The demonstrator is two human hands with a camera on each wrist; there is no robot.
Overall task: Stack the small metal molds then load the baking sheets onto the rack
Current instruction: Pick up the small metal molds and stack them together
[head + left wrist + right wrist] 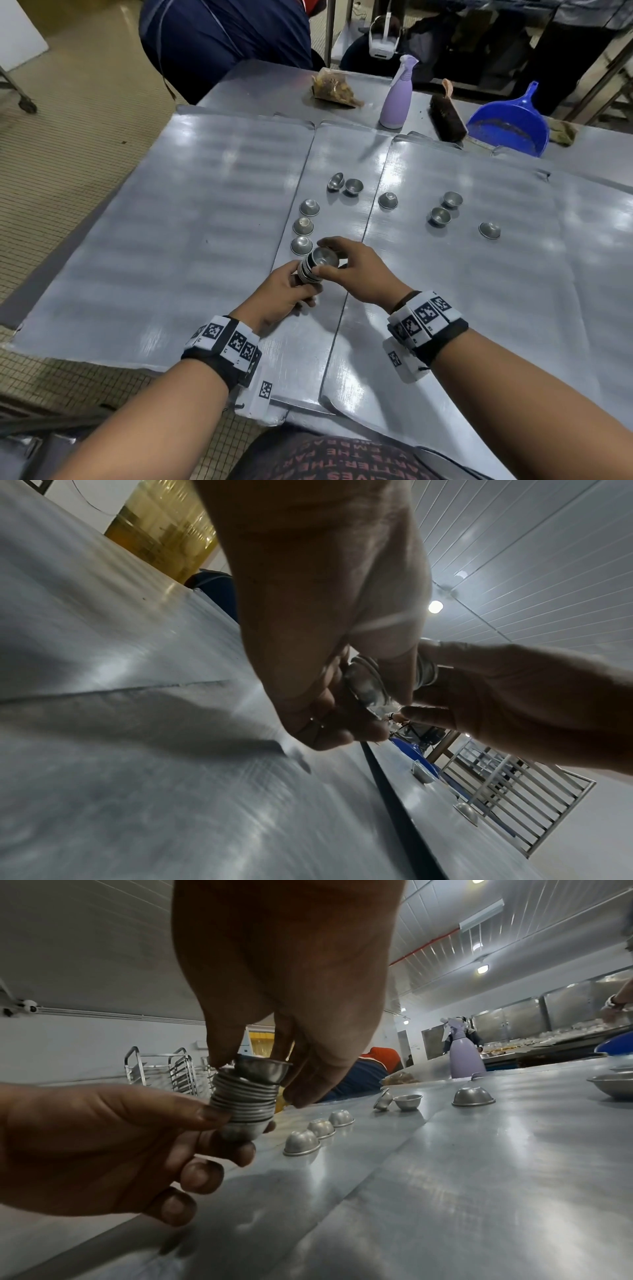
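Note:
My left hand (291, 291) grips a nested stack of small metal molds (313, 269) (243, 1104) just above the baking sheets (171, 222). My right hand (346, 263) pinches the top mold (262, 1070) by its rim, seated tilted on the stack. In the left wrist view the stack (366, 685) shows between my fingers. Three molds lie upside down in a column (303, 226) just beyond the stack. Several more molds are scattered farther right (442, 216), some upright, some inverted.
A lilac spray bottle (397, 99), a brush (445, 118), a blue dustpan (510, 123) and a bag of scraps (332, 87) stand at the table's far side. A person in blue (222, 41) stands beyond. Tray racks (161, 1069) are by the far wall.

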